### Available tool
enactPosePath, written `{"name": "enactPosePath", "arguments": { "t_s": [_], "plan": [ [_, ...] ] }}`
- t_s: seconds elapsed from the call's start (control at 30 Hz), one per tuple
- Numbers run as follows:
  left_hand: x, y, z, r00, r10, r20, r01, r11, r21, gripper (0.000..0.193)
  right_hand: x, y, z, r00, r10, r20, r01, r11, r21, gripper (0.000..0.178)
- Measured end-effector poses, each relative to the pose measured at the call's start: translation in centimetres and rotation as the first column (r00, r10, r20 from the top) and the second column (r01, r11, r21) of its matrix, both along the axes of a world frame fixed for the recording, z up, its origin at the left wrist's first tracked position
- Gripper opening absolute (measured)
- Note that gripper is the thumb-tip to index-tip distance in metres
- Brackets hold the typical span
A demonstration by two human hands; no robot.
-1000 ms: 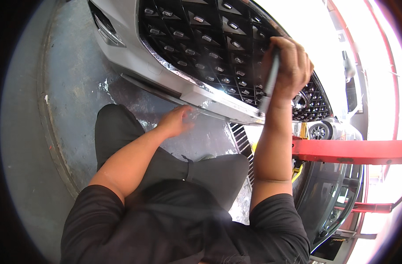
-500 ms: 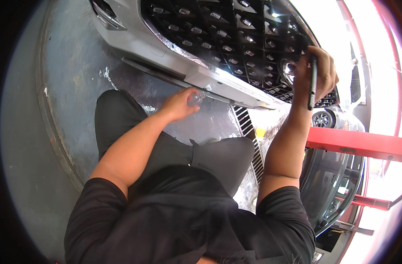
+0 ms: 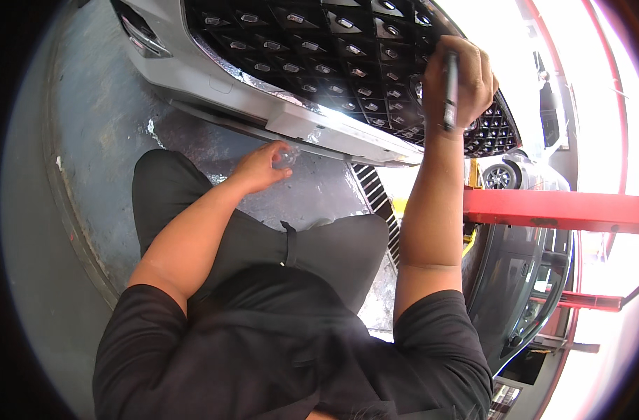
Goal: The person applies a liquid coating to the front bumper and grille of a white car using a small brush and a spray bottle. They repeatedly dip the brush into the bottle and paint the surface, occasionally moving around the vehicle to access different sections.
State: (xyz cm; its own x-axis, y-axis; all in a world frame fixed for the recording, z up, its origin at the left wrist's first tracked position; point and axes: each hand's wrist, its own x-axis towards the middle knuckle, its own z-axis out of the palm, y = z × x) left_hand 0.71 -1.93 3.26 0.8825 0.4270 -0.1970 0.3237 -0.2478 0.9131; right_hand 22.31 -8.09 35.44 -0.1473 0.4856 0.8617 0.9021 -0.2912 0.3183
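In front of me is the front end of a silver car, with a black grille (image 3: 310,46) full of small shiny studs and a pale bumper (image 3: 291,120) below it. My right hand (image 3: 470,80) is raised at the grille's right part, closed round a slim, dark pen-like tool (image 3: 450,94). The tool's tip is hidden, so I cannot tell whether it touches the grille. Lower down, beneath the bumper, my left hand (image 3: 258,169) curls its fingers and thumb round a small clear cup (image 3: 286,158).
A red lift beam (image 3: 550,210) juts in at the right, above a dark parked car (image 3: 515,280). A slotted floor drain (image 3: 370,185) runs beside my right knee. The car's headlamp (image 3: 143,31) is at upper left.
My right hand has moved up and left in the picture, still holding the pen-like tool. The whole scene has shifted slightly left. My left hand keeps its hold on the clear cup.
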Motion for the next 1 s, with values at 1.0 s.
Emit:
{"name": "enactPosePath", "arguments": {
  "t_s": [1.0],
  "plan": [
    [0.0,-0.3,0.2,0.998,-0.008,0.054,0.010,1.000,-0.027,0.067,-3.2,1.4,-2.3,0.953,0.051,-0.298,-0.014,0.992,0.127,0.009]
  ]
}}
